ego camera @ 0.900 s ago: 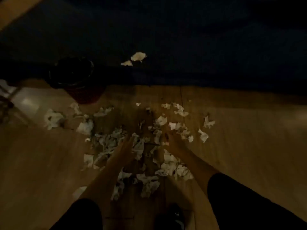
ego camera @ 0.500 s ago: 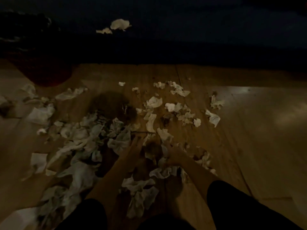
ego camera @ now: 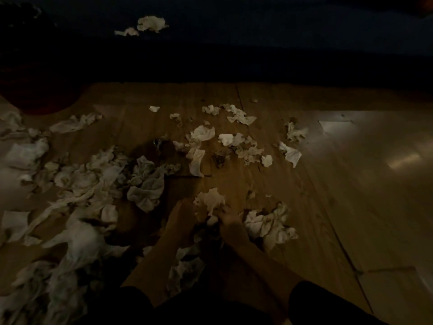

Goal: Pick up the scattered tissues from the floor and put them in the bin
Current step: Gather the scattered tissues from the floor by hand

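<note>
Several crumpled white tissues lie scattered over a dim wooden floor (ego camera: 339, 207). A clump of tissues (ego camera: 210, 201) sticks up between my hands. My right hand (ego camera: 230, 225) is closed on its lower part. My left hand (ego camera: 181, 218) presses against the clump's left side, fingers curled. A dense pile of tissues (ego camera: 93, 184) spreads to the left, and a smaller heap (ego camera: 267, 224) lies just right of my right hand. The dark bin (ego camera: 39, 97) stands at the far left, mostly lost in shadow.
Two tissues (ego camera: 150, 24) rest on a dark raised surface at the back. More loose tissues (ego camera: 236, 137) lie ahead of my hands. A pale rectangular patch (ego camera: 337, 126) shows on the floor at right. My dark sleeves fill the bottom edge.
The view has dropped closer to the floor and shifted right, so the bin slid to the left edge. My hands have come together and gathered a clump of tissues.
</note>
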